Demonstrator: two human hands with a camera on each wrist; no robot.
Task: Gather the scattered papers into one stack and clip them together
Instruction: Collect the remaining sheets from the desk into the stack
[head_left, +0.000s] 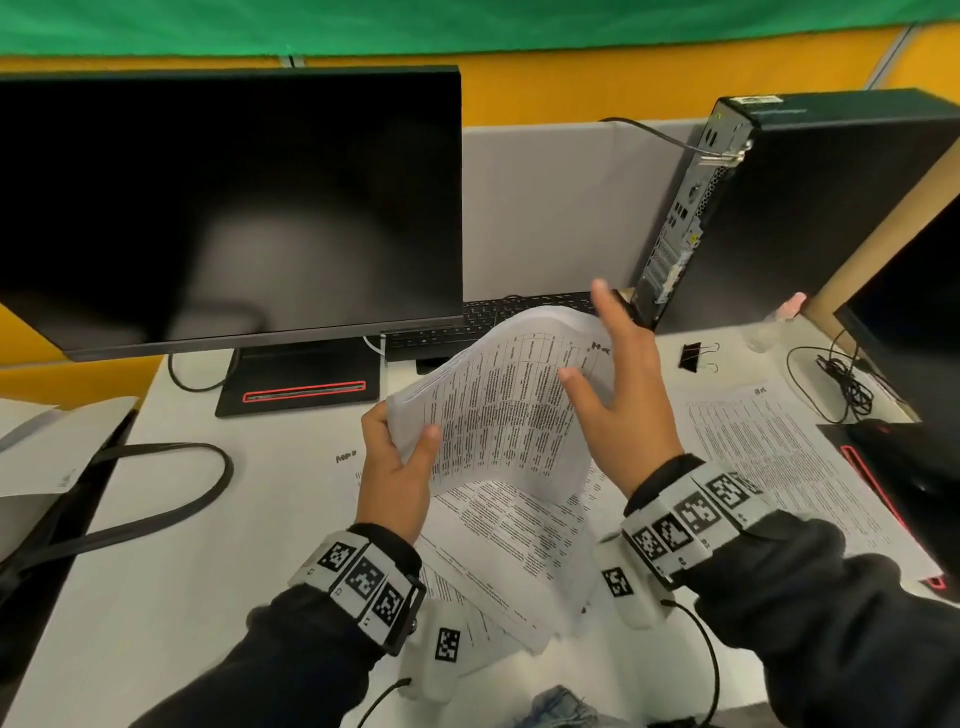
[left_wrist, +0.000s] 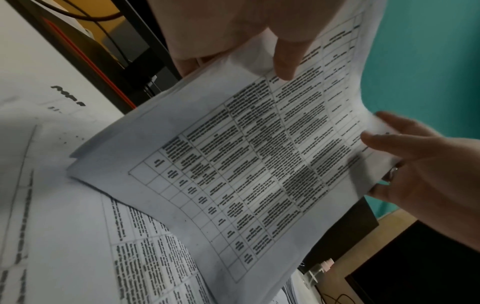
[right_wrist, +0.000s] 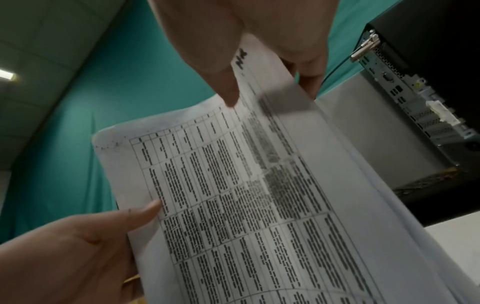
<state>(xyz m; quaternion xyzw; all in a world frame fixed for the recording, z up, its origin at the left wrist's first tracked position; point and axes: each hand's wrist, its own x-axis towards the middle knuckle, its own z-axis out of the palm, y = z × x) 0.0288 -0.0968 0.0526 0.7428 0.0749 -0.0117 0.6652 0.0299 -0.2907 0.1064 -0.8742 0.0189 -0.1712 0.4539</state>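
Observation:
My left hand (head_left: 402, 441) pinches the left corner of a sagging bundle of printed table sheets (head_left: 498, 410), lifted off the white desk (head_left: 208, 545). My right hand (head_left: 602, 353) takes the bundle's right edge, thumb on the front, straight spread fingers behind. The same bundle (left_wrist: 246, 164) fills the left wrist view and shows again as the bundle (right_wrist: 246, 205) in the right wrist view. More printed sheets (head_left: 519, 535) lie under it, others (head_left: 779, 447) to the right. A black binder clip (head_left: 696, 356) lies beyond the right hand.
A dark monitor (head_left: 228, 208) on a red-trimmed base (head_left: 301, 389) stands at the back left, with a keyboard (head_left: 519, 314) behind the papers. A black PC tower (head_left: 779, 208) and cables (head_left: 841, 379) are at the right. A black strap (head_left: 156, 499) loops on the left.

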